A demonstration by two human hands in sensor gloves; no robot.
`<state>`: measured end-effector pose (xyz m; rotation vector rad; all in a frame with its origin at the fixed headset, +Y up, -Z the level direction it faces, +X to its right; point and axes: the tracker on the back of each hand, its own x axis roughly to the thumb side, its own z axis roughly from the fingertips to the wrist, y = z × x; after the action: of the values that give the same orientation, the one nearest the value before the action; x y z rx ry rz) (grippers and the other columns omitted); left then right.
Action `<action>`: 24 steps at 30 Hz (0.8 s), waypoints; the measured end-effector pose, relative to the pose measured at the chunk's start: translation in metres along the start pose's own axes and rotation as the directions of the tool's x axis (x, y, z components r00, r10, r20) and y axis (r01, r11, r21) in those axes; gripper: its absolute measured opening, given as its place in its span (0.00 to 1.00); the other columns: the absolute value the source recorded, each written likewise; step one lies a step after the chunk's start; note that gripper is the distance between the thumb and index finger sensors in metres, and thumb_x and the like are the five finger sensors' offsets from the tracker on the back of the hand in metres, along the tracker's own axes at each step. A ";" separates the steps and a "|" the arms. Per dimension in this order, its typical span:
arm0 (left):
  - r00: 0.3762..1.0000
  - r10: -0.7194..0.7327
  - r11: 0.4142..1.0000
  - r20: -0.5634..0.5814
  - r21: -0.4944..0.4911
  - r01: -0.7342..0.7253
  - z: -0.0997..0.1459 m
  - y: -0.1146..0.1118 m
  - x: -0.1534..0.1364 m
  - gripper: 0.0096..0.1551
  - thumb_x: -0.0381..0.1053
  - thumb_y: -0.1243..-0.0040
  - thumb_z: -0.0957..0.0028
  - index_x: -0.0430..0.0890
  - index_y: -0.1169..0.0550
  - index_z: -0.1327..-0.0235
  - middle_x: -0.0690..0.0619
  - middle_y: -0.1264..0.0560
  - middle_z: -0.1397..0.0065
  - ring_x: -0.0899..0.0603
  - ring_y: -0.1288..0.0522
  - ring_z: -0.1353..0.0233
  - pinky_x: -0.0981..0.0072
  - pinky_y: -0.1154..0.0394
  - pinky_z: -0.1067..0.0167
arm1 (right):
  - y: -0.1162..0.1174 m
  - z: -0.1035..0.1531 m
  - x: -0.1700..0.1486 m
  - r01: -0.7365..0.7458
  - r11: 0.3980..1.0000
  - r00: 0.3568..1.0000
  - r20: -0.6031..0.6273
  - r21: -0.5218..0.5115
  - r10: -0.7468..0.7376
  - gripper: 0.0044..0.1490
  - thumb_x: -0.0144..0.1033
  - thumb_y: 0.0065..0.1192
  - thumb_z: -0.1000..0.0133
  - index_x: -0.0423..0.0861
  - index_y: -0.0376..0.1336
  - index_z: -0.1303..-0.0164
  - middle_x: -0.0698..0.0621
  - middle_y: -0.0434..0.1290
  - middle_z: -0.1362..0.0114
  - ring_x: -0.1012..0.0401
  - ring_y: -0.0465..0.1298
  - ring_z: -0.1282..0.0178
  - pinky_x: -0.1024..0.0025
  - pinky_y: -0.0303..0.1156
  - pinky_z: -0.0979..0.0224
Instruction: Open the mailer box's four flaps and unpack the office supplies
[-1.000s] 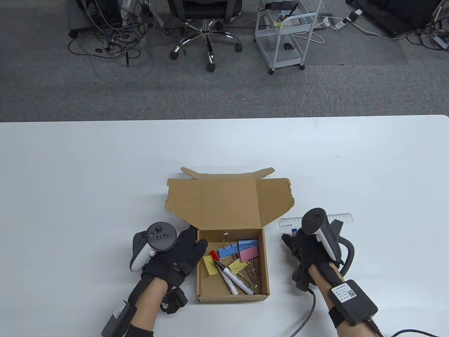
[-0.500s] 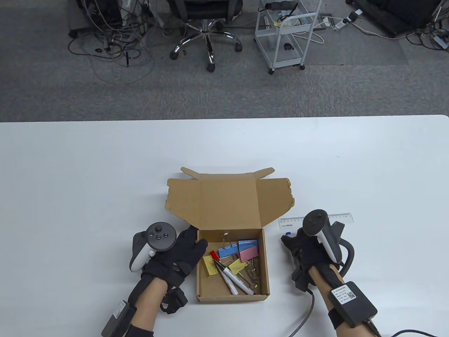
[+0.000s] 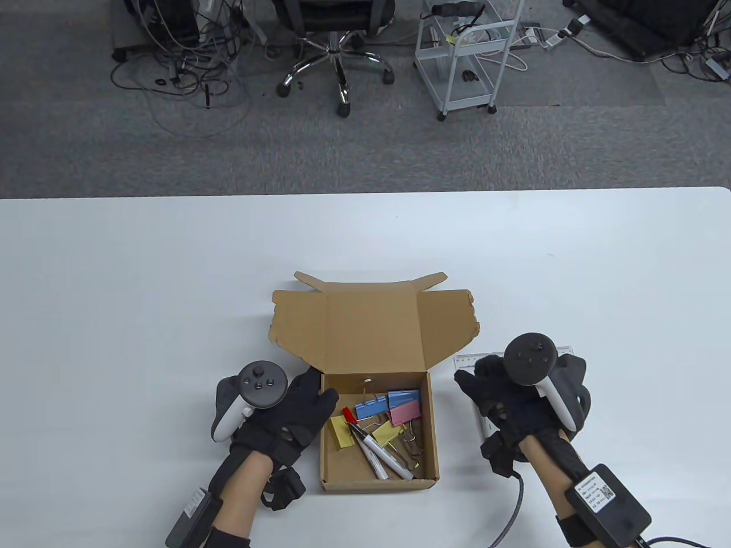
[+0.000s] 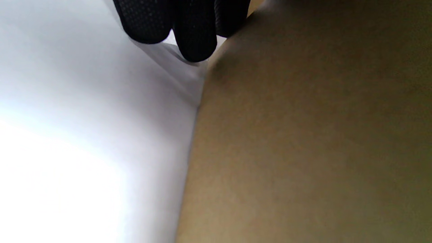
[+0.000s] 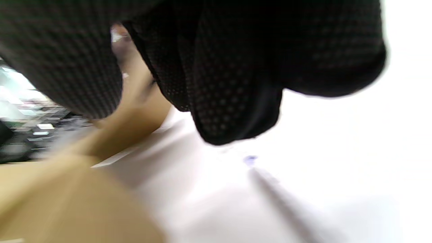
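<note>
The brown mailer box [image 3: 328, 462] sits open near the table's front edge, its lid and flaps [image 3: 371, 325] folded back. Inside lie two white markers [image 3: 381, 454], blue [image 3: 371, 407], pink [image 3: 404, 412] and yellow [image 3: 385, 434] binder clips, and yellow sticky notes [image 3: 341, 432]. My left hand [image 3: 311, 394] rests against the box's left wall [image 4: 303, 135], fingers [image 4: 195, 37] straight down to the table and thumb over the rim. My right hand [image 3: 485, 385] hovers right of the box with relaxed fingers [image 5: 233, 101]. Beneath it a white marker [image 3: 484, 425] with a blue tip [image 5: 250, 160] lies on the table.
A clear ruler [image 3: 469, 361] lies on the table, partly under my right hand. Beyond the table's far edge stand an office chair [image 3: 334, 51], a white cart [image 3: 462, 57] and loose cables on the carpet.
My right hand held the blue-tipped marker upright; now its fingers have spread and flattened, the hand has shifted right, and the marker lies on the table. The left hand has not moved.
</note>
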<state>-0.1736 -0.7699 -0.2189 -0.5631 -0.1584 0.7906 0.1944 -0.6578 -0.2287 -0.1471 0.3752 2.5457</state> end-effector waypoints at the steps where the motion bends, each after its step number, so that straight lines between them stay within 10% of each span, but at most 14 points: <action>1: 1.000 0.001 1.000 0.000 -0.001 -0.001 0.000 0.000 0.000 0.51 0.85 0.61 0.48 0.64 0.55 0.16 0.56 0.45 0.11 0.43 0.35 0.17 0.48 0.36 0.25 | -0.001 0.003 0.011 0.069 0.993 0.997 0.035 0.091 -0.072 0.38 0.68 0.77 0.53 0.54 0.73 0.41 0.51 0.85 0.47 0.65 0.86 0.68 0.70 0.85 0.66; 11: 1.000 0.007 1.000 0.000 -0.003 -0.007 0.000 0.000 0.000 0.51 0.85 0.61 0.48 0.64 0.54 0.16 0.56 0.45 0.11 0.43 0.35 0.17 0.48 0.36 0.25 | 0.063 0.000 0.093 -0.020 0.898 0.991 0.127 0.439 -0.040 0.41 0.67 0.77 0.52 0.57 0.67 0.33 0.51 0.80 0.34 0.64 0.86 0.62 0.71 0.85 0.62; 24: 1.000 0.013 1.000 -0.002 -0.010 -0.013 0.000 0.000 0.000 0.51 0.85 0.61 0.48 0.65 0.54 0.16 0.56 0.45 0.11 0.44 0.35 0.17 0.48 0.36 0.25 | 0.145 -0.025 0.088 -0.176 0.804 0.977 0.002 0.567 0.212 0.44 0.58 0.79 0.49 0.73 0.56 0.25 0.51 0.66 0.15 0.66 0.84 0.59 0.74 0.84 0.59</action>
<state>-0.1737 -0.7705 -0.2189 -0.5746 -0.1572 0.8023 0.0424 -0.7365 -0.2345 0.0430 1.2080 2.5049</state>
